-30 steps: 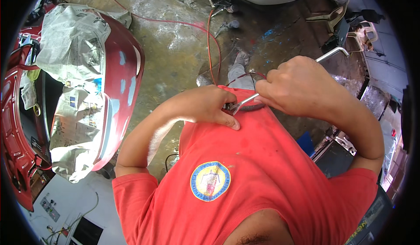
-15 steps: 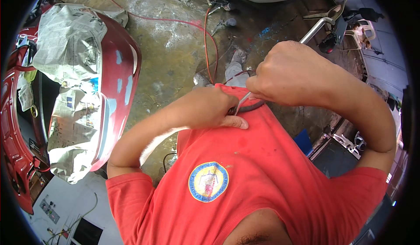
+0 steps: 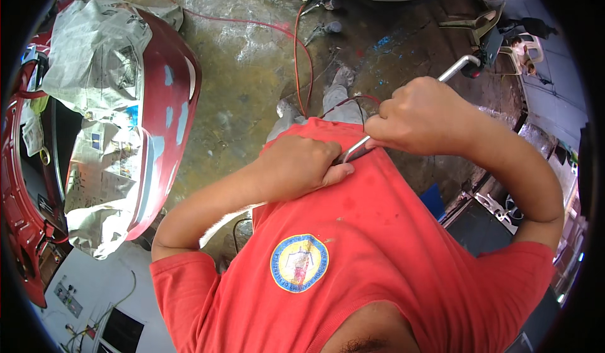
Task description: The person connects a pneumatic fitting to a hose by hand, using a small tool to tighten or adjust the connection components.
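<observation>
Right hand (image 3: 406, 115) gripped a bent metal rod (image 3: 452, 71). Left hand (image 3: 299, 167) curled at its lower end, apparently for steadying; its hold could not be told.

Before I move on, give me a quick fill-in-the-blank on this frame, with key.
1. The bent upper end of the metal rod sticks out past the ____ hand.
2. Printed sheets of ____ cover part of the red car body.
3. In the head view, that car body is on the ____ side.
4. The colour of the shirt is ____.

Missing words: right; newspaper; left; red.
</observation>
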Demonstrator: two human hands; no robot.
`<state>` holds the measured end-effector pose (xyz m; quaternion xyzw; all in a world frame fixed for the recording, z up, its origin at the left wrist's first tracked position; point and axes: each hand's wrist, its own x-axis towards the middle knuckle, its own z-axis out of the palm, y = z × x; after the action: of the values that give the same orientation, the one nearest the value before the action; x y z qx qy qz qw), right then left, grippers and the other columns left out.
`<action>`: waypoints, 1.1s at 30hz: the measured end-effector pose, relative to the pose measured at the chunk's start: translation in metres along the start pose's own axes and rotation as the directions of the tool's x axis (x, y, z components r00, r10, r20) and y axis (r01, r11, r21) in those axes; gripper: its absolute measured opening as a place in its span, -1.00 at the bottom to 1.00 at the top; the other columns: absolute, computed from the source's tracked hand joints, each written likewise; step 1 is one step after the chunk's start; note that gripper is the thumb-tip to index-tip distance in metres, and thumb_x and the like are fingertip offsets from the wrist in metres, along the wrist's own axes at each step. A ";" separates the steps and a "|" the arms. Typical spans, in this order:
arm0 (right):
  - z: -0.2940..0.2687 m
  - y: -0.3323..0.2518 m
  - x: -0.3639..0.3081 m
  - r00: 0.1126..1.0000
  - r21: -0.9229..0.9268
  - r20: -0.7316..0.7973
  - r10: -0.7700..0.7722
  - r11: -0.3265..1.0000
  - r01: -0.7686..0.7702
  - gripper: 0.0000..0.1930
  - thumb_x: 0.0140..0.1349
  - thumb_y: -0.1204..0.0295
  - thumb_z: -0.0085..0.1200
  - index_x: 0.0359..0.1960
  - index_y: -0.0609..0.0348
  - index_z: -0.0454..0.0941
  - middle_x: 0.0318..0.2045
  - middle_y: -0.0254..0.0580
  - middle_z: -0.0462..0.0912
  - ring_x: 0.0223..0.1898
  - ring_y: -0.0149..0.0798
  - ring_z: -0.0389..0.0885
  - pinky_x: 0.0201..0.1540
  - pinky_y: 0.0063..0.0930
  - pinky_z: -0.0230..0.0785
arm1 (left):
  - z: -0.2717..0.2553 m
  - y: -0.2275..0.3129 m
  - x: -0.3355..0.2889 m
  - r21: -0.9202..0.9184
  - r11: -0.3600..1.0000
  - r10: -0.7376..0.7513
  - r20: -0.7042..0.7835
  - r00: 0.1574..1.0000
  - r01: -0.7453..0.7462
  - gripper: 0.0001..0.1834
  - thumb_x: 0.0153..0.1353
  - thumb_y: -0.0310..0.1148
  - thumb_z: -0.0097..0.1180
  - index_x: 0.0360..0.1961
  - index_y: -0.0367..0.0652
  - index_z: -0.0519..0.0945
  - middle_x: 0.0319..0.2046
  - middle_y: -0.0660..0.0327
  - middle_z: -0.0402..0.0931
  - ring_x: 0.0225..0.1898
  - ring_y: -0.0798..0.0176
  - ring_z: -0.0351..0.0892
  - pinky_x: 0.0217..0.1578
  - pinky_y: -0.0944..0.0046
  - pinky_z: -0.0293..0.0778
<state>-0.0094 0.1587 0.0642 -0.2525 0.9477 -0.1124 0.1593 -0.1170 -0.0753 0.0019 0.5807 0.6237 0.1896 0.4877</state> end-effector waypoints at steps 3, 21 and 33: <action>0.013 0.000 -0.006 0.996 0.072 -0.006 0.086 0.994 -0.085 -0.70 0.30 0.15 0.17 -0.50 0.04 0.51 -0.64 -0.15 0.63 -0.53 0.00 0.70 -0.51 -0.13 0.49 | 0.011 -0.008 0.001 -0.029 0.999 -0.026 -0.099 0.995 0.023 -0.47 0.48 0.09 -0.05 -0.23 -0.25 0.56 -0.43 -0.11 0.62 -0.32 -0.25 0.64 -0.24 -0.15 0.52; 0.102 -0.035 0.004 0.633 0.636 -0.154 0.759 0.566 -0.524 -0.64 0.48 0.12 0.05 -0.38 0.14 0.44 -0.56 0.07 0.58 -0.47 0.23 0.61 -0.43 0.05 0.41 | 0.016 -0.034 0.047 -0.193 0.978 -0.188 -0.646 0.740 0.080 -0.75 0.33 -0.36 0.20 -0.08 -0.31 0.56 -0.36 -0.17 0.65 -0.30 -0.27 0.67 -0.29 -0.07 0.52; 0.125 -0.045 0.024 0.438 0.969 0.165 0.884 -0.063 -0.238 -0.55 0.57 0.09 -0.03 -0.34 0.25 0.54 -0.61 -0.11 0.50 -0.54 -0.22 0.43 -0.36 -0.32 0.34 | -0.001 -0.039 0.082 -0.241 0.971 -0.194 -0.768 0.610 0.006 -0.78 0.37 -0.37 0.19 -0.08 -0.29 0.58 -0.47 -0.06 0.58 -0.44 -0.06 0.62 -0.37 0.06 0.47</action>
<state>0.0354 0.0921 -0.0437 0.3914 0.6852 -0.6136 0.0281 -0.1267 -0.0107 -0.0606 0.3469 0.7813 0.4629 0.2344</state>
